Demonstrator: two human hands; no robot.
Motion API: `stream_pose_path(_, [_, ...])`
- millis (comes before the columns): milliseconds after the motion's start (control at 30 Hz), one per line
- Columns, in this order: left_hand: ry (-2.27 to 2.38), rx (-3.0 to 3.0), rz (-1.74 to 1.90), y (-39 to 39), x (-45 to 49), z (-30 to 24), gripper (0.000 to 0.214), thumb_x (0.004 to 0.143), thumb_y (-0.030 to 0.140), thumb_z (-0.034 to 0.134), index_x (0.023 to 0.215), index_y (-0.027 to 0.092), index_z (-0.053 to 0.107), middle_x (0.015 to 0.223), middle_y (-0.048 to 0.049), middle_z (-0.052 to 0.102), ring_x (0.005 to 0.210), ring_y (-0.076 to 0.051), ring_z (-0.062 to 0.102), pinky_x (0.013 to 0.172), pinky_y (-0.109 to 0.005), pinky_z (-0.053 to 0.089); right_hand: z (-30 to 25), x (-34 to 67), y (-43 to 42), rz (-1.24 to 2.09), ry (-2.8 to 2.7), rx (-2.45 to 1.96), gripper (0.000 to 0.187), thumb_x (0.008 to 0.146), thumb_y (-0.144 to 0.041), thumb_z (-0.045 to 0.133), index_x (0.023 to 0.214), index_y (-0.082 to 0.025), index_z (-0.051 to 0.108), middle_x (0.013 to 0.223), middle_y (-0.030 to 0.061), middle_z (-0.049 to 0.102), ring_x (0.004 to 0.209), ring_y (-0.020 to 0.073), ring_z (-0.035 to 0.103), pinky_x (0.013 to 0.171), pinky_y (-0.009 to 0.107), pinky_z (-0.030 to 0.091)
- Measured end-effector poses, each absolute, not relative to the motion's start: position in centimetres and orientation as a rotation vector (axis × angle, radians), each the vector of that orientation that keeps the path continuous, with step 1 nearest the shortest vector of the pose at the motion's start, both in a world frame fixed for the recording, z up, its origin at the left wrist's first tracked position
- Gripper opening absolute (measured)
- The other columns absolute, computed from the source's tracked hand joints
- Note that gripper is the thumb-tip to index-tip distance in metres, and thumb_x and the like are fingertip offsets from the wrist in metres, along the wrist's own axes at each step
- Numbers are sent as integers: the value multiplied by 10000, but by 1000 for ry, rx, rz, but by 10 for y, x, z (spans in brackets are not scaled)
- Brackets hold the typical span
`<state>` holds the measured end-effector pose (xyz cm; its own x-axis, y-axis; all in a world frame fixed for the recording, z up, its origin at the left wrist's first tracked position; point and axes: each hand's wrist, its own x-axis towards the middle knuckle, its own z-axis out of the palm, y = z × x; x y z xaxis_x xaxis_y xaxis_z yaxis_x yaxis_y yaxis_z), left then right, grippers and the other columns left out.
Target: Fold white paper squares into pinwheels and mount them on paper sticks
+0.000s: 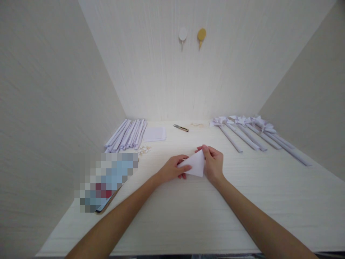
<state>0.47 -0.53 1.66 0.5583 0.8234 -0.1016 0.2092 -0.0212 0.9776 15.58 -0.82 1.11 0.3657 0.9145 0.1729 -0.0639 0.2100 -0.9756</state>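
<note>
A folded piece of white paper (196, 164), roughly triangular, is held just above the table between both hands. My left hand (174, 168) grips its narrow left end, thumb on top and fingers underneath. At the upper right corner, my right hand (212, 162) pinches the paper between thumb and fingers. Beyond the hands lies a small pair of thread snips (180, 128). A stack of white paper sheets (155, 134) rests farther left.
Rolled paper sticks (126, 135) are piled at the back left. Paper pinwheel-like shapes on sticks (252, 135) lie at the back right. Small pins or fasteners (145, 150) are scattered near a blurred phone-like device (107, 201). Two hooks (201, 35) hang on the wall.
</note>
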Motion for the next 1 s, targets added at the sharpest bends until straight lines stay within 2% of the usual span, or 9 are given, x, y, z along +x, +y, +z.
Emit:
stream_pose_path(67, [911,1486,733,-3,4,16,440,628,350,628,994,131,519,769,-41,600,530,-105,580,424,-186,416,11,159,-5,821,-852,-1110,328,683,-465,572,632,-150,644,610,38,658,478,110,488,454,239,344])
stream_pose_path(133, [937,1418,873,-1,4,16,441,587,318,667,963,126,538,786,-53,615,581,-125,604,457,-198,442,10,161,-2,812,-778,-1075,323,674,-460,585,637,-144,642,623,47,664,498,113,508,475,243,368])
stream_pose_path(300, [962,1254,1143,-1,3,21,413,550,327,692,896,121,596,647,-14,624,586,-120,587,548,-242,478,10,162,-1,855,-700,-1042,306,663,-446,596,664,-143,643,658,56,670,561,131,563,541,276,433])
stream_pose_path(433, [953,1168,1271,-1,3,22,418,583,336,666,943,129,612,608,21,581,603,-100,563,575,-232,471,11,160,-2,880,-723,-1008,281,659,-426,607,672,-149,651,673,50,669,591,132,578,577,289,460])
stream_pose_path(633, [954,1009,1340,2,1,18,363,640,330,624,949,139,625,632,13,553,609,-73,511,509,-171,386,10,156,-4,942,-750,-973,253,645,-408,630,685,-161,666,689,35,666,617,119,584,595,276,479])
stream_pose_path(800, [970,974,1372,5,-2,15,381,656,400,608,933,140,640,656,-5,561,593,-66,474,512,-176,343,8,155,-5,971,-772,-988,246,636,-404,639,701,-168,674,681,16,646,594,103,570,559,257,480])
stream_pose_path(1000, [955,899,1395,8,-2,12,380,636,405,625,923,157,648,676,2,557,614,-67,464,554,-188,336,8,154,-6,983,-811,-995,235,650,-401,628,707,-178,674,700,18,646,609,107,573,565,266,494])
